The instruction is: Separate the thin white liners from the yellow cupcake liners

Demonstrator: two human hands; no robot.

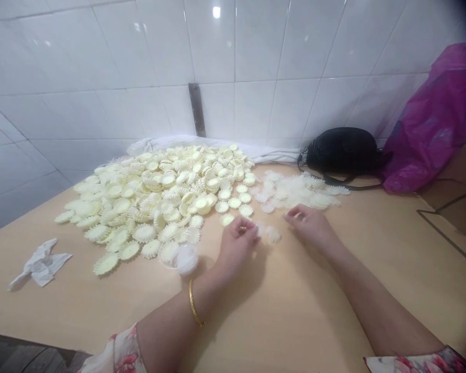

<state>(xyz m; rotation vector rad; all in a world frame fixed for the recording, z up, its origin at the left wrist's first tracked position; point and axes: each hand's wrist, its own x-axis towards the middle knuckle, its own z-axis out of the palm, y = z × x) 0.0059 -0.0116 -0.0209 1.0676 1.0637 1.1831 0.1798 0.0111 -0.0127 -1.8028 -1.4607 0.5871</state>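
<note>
A big heap of pale yellow toothed plastic discs (159, 197) covers the far left of the wooden table (279, 311). A smaller heap of whiter, thinner discs (299, 190) lies to its right. My left hand (236, 243), with a gold bangle at the wrist, rests curled on the table just in front of the yellow heap, its fingers pinched together on something small I cannot make out. My right hand (310, 224) lies next to it, fingers bent and close together near the white heap. A single white disc (272, 234) lies between the two hands.
A crumpled white paper (41, 265) lies at the left. A black bag (344, 153) and a magenta plastic bag (435, 122) sit at the back right against the white tiled wall (233, 67). A small clear plastic piece (186, 258) lies by the heap.
</note>
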